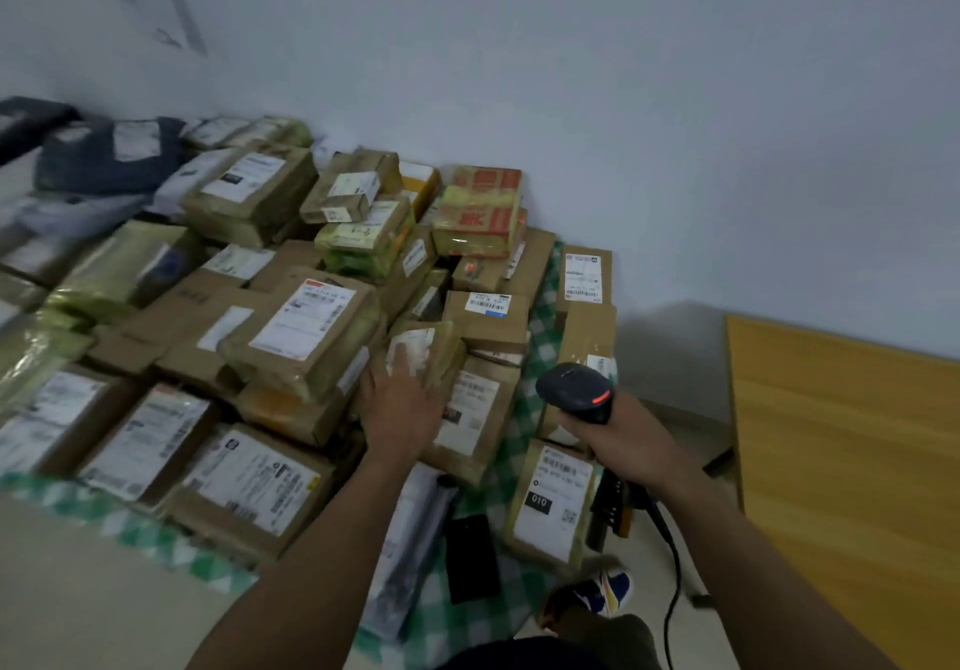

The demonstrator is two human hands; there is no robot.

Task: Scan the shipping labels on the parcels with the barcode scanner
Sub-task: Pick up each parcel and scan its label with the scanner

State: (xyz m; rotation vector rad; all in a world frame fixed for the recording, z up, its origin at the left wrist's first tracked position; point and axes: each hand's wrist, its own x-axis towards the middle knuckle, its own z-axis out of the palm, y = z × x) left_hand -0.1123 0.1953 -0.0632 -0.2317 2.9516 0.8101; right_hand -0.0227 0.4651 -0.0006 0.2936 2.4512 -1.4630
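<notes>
The scanner (576, 391) sits gripped in the right hand (621, 441), red light lit, above the heap of parcels (306, 326) on the checked cloth (540, 352). The left hand (402, 399) reaches out, fingers spread, onto a small parcel (434, 344) — likely turning its label up for the next scan.

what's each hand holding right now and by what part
The right hand grips the barcode scanner by its handle. The left hand holds nothing, resting flat on a small parcel.

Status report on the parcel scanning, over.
Right hand gripping barcode scanner, red light on. Left hand flat on small taped parcel. Nothing blocking its label.
</notes>
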